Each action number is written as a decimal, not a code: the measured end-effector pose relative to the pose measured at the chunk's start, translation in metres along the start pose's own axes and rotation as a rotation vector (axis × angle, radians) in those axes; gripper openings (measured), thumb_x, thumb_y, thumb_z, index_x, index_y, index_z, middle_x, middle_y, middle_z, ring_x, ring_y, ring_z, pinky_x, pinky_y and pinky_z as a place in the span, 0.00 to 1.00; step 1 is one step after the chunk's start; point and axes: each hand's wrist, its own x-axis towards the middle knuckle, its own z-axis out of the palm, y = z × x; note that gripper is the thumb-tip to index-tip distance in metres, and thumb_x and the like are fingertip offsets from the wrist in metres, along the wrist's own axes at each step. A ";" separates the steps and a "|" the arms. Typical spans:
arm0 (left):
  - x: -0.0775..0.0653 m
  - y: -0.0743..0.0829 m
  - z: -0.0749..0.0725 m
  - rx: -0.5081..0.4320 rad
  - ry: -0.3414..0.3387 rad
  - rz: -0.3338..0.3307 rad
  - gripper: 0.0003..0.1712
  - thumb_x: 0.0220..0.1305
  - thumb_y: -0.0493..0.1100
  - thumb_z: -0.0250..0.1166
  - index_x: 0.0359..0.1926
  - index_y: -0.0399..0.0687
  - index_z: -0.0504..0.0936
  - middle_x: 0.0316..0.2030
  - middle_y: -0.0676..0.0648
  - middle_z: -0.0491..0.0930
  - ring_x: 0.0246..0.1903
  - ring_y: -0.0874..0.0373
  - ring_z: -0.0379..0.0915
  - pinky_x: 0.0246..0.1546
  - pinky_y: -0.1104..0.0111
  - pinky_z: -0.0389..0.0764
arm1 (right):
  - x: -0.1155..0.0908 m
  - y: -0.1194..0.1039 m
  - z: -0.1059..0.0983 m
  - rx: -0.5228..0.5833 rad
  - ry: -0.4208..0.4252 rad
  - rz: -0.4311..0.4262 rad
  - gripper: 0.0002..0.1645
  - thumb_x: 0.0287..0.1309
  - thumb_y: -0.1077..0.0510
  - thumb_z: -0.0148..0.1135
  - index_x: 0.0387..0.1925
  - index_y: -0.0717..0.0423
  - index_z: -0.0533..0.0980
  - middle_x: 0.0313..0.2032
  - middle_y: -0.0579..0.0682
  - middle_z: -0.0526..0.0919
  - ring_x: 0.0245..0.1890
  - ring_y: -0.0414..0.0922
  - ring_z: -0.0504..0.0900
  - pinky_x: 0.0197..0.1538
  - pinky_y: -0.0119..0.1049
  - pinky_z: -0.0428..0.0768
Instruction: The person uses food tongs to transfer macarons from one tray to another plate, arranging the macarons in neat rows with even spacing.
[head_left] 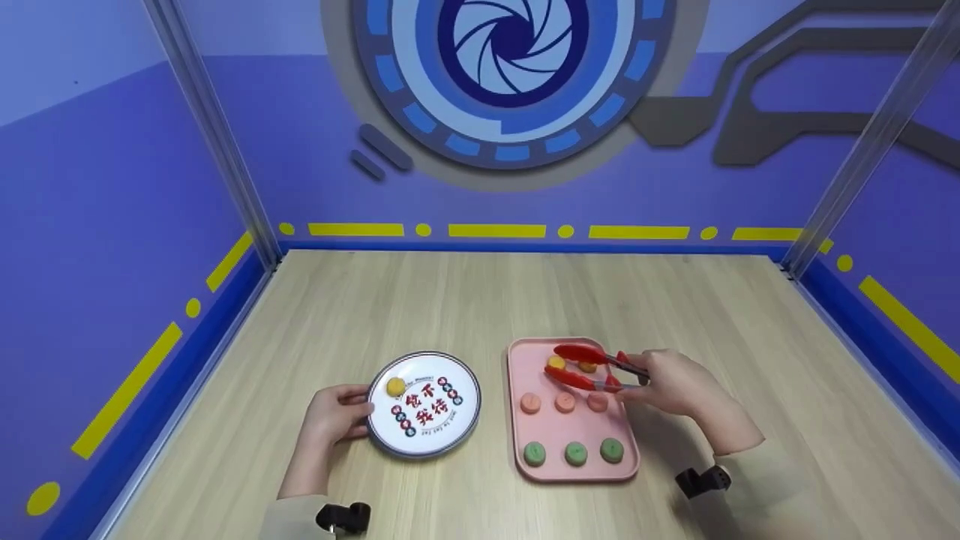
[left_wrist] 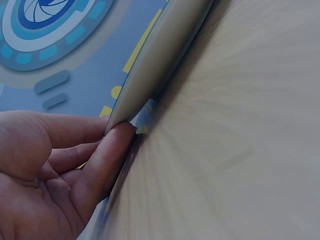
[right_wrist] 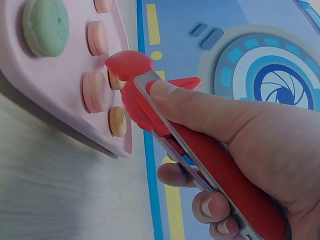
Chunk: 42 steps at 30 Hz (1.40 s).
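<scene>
In the head view, my left hand (head_left: 334,416) pinches the left rim of a round white plate (head_left: 450,431) with red lettering. One yellow macaron (head_left: 395,386) sits on the plate's upper left. My right hand (head_left: 675,386) grips a pair of tongs (head_left: 581,354) with red tips, spread over the far end of a pink tray (head_left: 551,472). A yellow macaron (head_left: 556,363) lies between the tips; whether they touch it I cannot tell. Beside it is another yellow macaron (right_wrist: 117,121). The left wrist view has the thumb and fingers on either side of the plate's rim.
Nearer on the tray lie a row of pink macarons (head_left: 564,403) and a row of green macarons (head_left: 576,454). The wooden table (head_left: 420,300) is bounded by blue printed panels (head_left: 285,150) at the back and sides.
</scene>
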 end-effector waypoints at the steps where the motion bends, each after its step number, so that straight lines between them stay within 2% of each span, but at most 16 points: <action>1: 0.000 0.000 0.000 0.002 0.001 0.000 0.26 0.66 0.29 0.65 0.64 0.31 0.77 0.56 0.30 0.81 0.37 0.56 0.84 0.31 0.66 0.90 | 0.000 0.000 0.000 -0.003 0.000 -0.004 0.25 0.50 0.46 0.80 0.44 0.57 0.85 0.26 0.46 0.79 0.26 0.43 0.72 0.28 0.33 0.69; 21: 0.000 0.000 0.000 -0.006 0.000 -0.001 0.25 0.66 0.29 0.65 0.64 0.31 0.77 0.56 0.30 0.81 0.37 0.57 0.84 0.31 0.66 0.90 | 0.000 0.000 -0.002 0.014 -0.011 0.023 0.24 0.50 0.46 0.81 0.45 0.56 0.86 0.28 0.47 0.82 0.27 0.43 0.73 0.29 0.33 0.72; 34: 0.000 0.001 0.000 0.006 -0.010 0.000 0.25 0.66 0.28 0.65 0.64 0.30 0.77 0.55 0.30 0.81 0.37 0.58 0.83 0.31 0.66 0.90 | 0.000 -0.007 -0.006 -0.012 0.016 -0.043 0.25 0.50 0.45 0.81 0.45 0.57 0.86 0.26 0.46 0.80 0.26 0.41 0.72 0.29 0.32 0.70; 42: 0.000 0.000 0.000 0.012 -0.002 -0.008 0.25 0.66 0.29 0.65 0.64 0.32 0.77 0.55 0.31 0.81 0.37 0.57 0.84 0.32 0.66 0.90 | 0.003 -0.020 -0.007 -0.023 0.037 -0.082 0.33 0.50 0.46 0.81 0.54 0.59 0.85 0.37 0.53 0.89 0.30 0.41 0.77 0.35 0.38 0.83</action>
